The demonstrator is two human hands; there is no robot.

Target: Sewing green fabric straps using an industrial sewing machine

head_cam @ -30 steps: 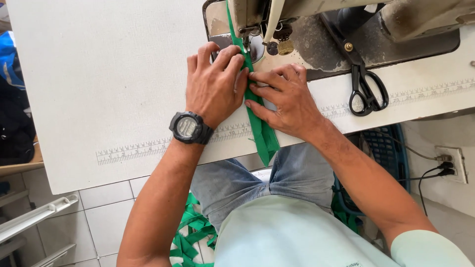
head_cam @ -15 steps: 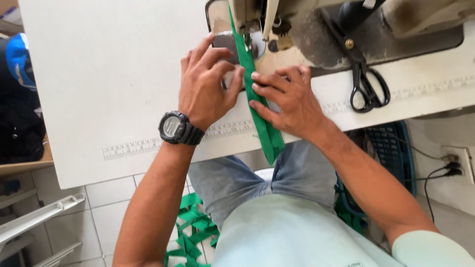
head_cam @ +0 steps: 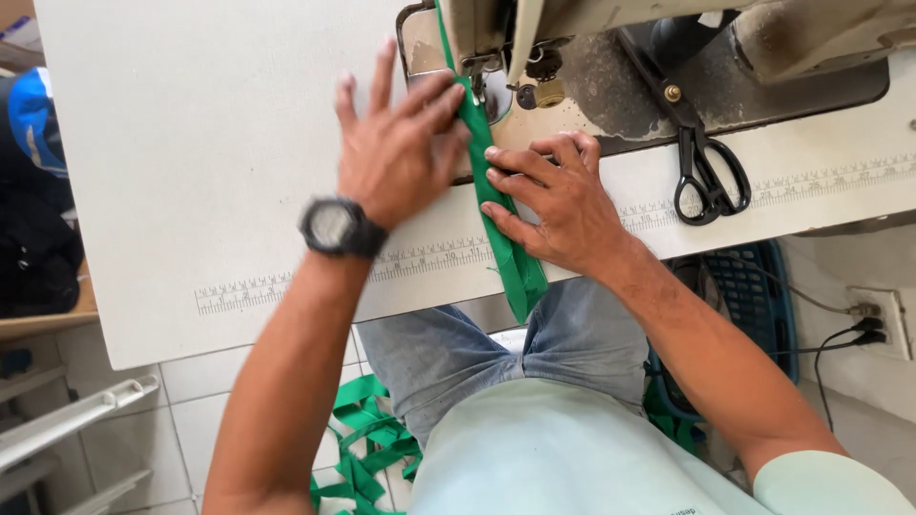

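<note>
White sewing table (head_cam: 191, 143) is carrying a green strip (head_cam: 496, 210) running top to bottom at centre frame; left hand (head_cam: 396, 153) and right hand (head_cam: 563, 200) are flanking it, fingers spread flat and pressing it.

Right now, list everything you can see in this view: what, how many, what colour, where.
Fabric strip: one, green, running from the machine foot over the table edge.
Sewing machine: one, cream and grey, top centre.
Scissors: one, black, right of the machine.
Table: one, white, ruler markings along its front edge.
Green strips on floor: several, below the table.
Basket: one, blue, under the table at right.
Wall socket: one, white, far right.
Wristwatch: one, black, left wrist.
Left hand: flat on the strip's left side.
Right hand: fingers pressing the strip's right side.
</note>
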